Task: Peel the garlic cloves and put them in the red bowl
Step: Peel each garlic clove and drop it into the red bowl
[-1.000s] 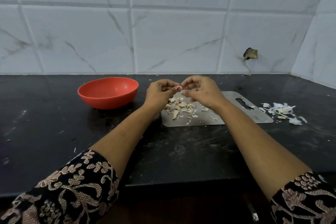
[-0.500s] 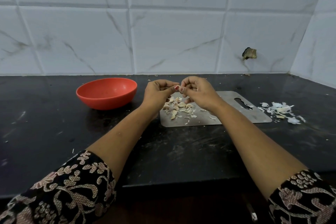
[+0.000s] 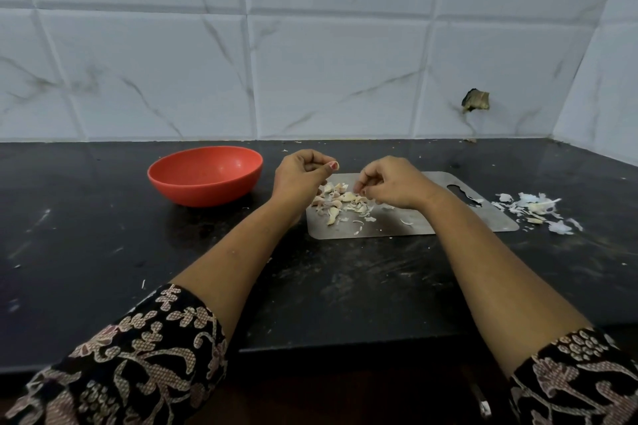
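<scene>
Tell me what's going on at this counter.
A person is peeling garlic. The left hand pinches a small pale garlic clove at its fingertips, while the right hand has its curled fingers down at the pile of cloves and skins on the flat steel cutting board. The round red bowl sits to the left; no cloves show inside.

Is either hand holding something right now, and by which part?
The left hand pinches a garlic clove between thumb and finger, only its tip showing. The right hand is down at the garlic pile; whether it holds anything cannot be told.
</scene>
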Demonstrator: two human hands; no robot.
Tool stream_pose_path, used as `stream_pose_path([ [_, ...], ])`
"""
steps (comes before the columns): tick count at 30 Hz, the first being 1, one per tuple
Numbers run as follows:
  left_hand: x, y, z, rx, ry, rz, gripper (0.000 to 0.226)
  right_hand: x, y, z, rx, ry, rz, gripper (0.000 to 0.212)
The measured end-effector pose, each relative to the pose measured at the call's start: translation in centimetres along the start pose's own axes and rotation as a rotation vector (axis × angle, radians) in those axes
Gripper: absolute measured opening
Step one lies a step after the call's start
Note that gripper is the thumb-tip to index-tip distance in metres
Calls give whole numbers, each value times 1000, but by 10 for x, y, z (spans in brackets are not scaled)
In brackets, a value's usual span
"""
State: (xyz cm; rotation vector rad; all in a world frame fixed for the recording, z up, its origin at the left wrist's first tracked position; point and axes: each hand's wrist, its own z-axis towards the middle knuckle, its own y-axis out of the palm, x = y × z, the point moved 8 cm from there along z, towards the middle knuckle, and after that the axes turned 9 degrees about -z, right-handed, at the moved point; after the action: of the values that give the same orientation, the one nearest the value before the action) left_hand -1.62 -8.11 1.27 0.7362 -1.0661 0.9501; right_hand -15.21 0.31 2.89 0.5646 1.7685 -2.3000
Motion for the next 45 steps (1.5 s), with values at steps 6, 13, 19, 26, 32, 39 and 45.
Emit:
stream_pose_path([
  [6, -2, 4, -1, -49, -52, 10, 10, 1, -13, 0, 161, 13, -38, 21],
  [13, 1, 9, -6, -119, -30, 29, 13, -15, -17, -4, 276, -39, 298, 10],
  [19, 24, -16, -3, -25, -6, -35, 13, -58, -10, -1, 326, -148, 486, 25],
  [26, 55, -102, 7, 225, 90, 48, 20, -92, -2, 26, 321, -121, 464, 13],
  [32, 63, -211, -2, 523, 123, 684, 16, -159, 30, 66, 183, -206, 120, 21],
  [39, 56, -200, 6, 423, 168, 943, 22, -191, 75, 100, 28, -209, -336, 30],
  [45, 54, -197, 7, 409, 172, 993, 34, -177, 50, 90, 147, -189, -121, 26],
])
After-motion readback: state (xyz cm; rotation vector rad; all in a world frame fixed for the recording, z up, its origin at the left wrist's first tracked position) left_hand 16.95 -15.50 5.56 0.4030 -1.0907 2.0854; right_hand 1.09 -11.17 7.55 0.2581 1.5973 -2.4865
